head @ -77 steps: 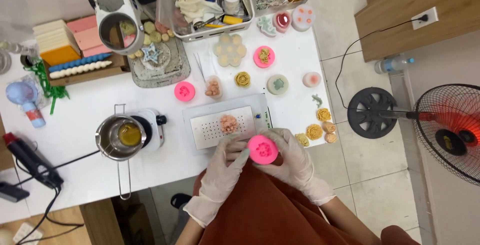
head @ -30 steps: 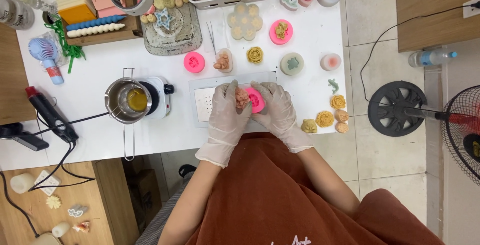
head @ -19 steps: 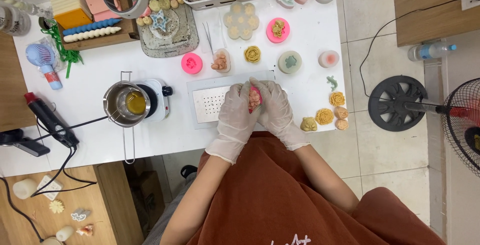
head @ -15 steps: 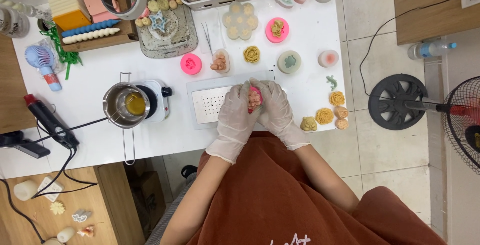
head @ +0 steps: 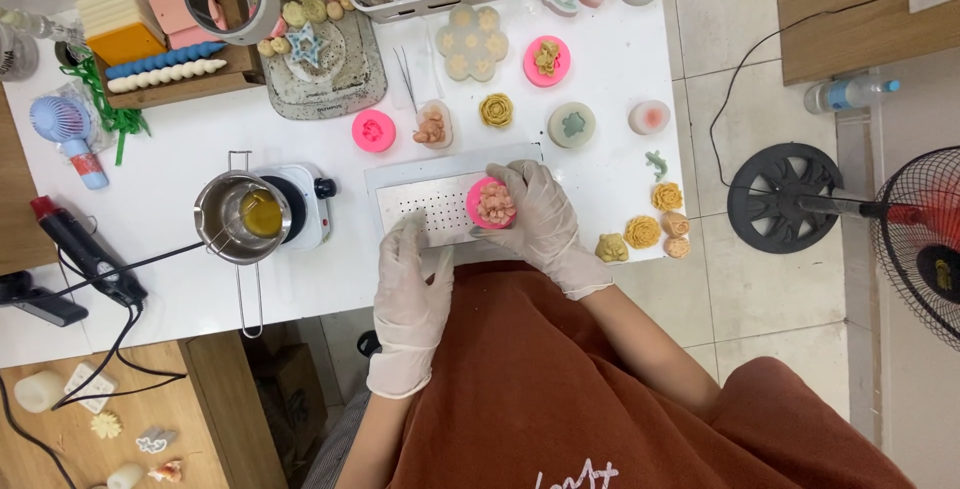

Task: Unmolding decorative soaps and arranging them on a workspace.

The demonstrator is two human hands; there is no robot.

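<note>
Head view, largest first: white table (head: 180, 279) spread with wax pieces and moulds; perforated white tray (head: 425, 211) at its near edge; small melting pot (head: 240, 217) on a hotplate, yellow liquid inside. Right hand (head: 545, 224), gloved, fingers curled around a round pink mould (head: 492, 203) held over the tray, pinkish flower casting showing in its opening. Left hand (head: 408, 284), gloved, flat and empty, fingers loosely together on the tray's near edge. Casting seemingly set but not yet out of its mould; several finished flower pieces (head: 645, 229) already lined up at the right.
</note>
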